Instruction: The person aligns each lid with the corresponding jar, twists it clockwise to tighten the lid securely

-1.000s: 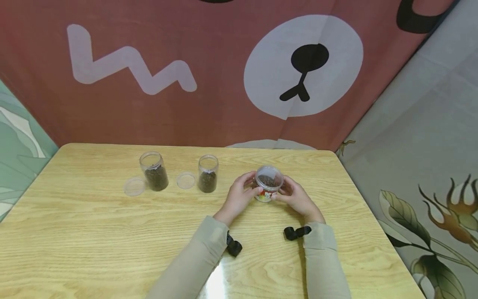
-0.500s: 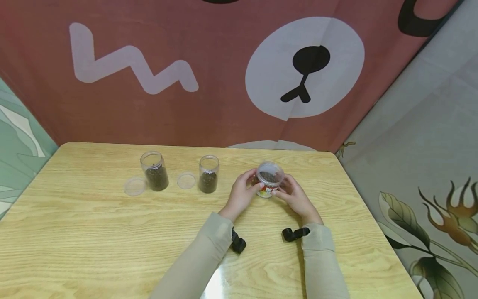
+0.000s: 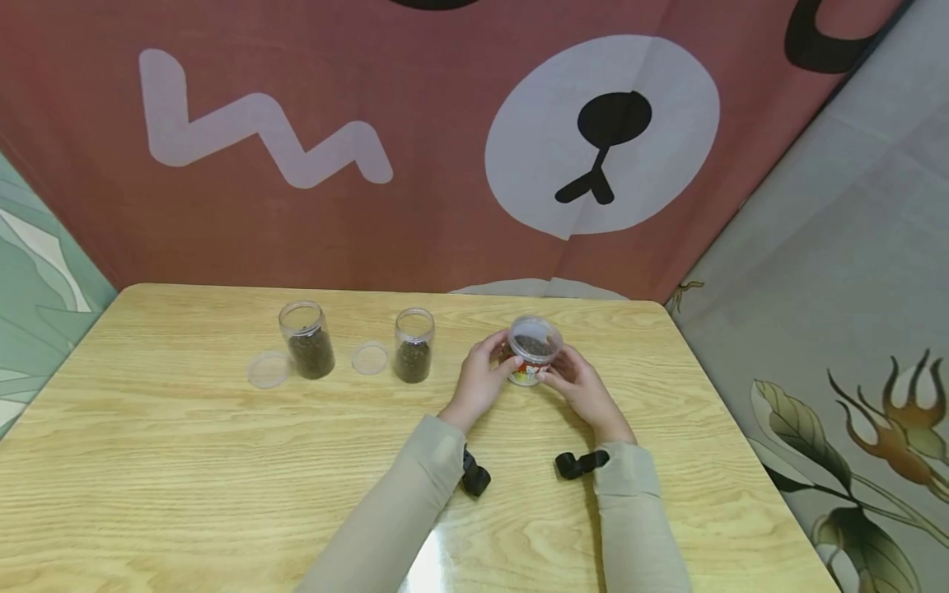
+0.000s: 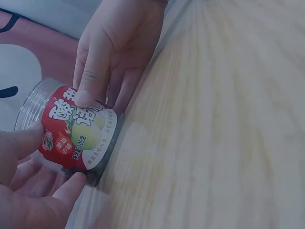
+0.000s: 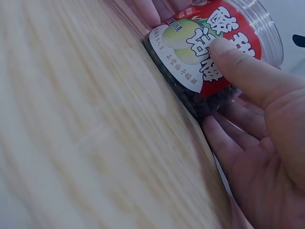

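Both hands hold a clear, lidless plastic jar with dark granular contents on the right half of the table. Its red-and-white label with a pale green fruit picture faces me. My left hand wraps the left side, thumb on the front. On the other side my right hand grips it, thumb across the label in the right wrist view. The jar is upright, its base at or very near the wood; I cannot tell if it touches. Fingers behind the jar are partly hidden.
Two more lidless clear jars, a taller left jar and a middle jar, stand to the left with dark contents. A clear lid and another clear lid lie beside them. Patterned cloth hangs behind the wooden table.
The labelled jar has shifted a little away from me, towards the back of the table, with both hands still holding it. The other jars and lids have stayed put.
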A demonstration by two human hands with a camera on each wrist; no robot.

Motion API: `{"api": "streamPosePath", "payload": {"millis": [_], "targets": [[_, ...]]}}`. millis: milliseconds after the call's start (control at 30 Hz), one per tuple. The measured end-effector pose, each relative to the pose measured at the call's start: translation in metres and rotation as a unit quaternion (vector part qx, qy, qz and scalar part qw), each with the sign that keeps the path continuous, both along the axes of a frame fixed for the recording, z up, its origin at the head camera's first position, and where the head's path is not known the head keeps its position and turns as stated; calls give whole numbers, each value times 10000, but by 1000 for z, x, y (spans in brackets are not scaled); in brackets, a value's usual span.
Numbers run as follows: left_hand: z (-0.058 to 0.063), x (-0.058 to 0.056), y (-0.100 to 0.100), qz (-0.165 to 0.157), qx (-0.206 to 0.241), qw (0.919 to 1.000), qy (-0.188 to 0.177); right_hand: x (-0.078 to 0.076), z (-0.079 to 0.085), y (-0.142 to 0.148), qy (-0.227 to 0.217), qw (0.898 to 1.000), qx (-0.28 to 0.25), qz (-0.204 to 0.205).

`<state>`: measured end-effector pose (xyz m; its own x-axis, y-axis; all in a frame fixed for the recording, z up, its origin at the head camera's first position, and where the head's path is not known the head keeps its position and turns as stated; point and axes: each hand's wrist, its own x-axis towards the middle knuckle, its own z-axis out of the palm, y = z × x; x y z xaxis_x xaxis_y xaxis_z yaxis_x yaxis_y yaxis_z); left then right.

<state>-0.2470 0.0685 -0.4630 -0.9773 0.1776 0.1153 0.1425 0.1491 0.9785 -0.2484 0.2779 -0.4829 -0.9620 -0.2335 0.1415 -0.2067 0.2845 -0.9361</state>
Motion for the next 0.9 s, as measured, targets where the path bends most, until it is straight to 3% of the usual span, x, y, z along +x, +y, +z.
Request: {"api": "streamPosePath", "payload": {"millis": [367, 900], "targets": [[-1, -3, 2, 65, 22, 10000, 37, 0, 2, -2, -139, 9996, 157, -182], [2, 1, 2, 268, 84, 9996, 18, 1, 5, -3, -184, 9994, -28, -285]]}}
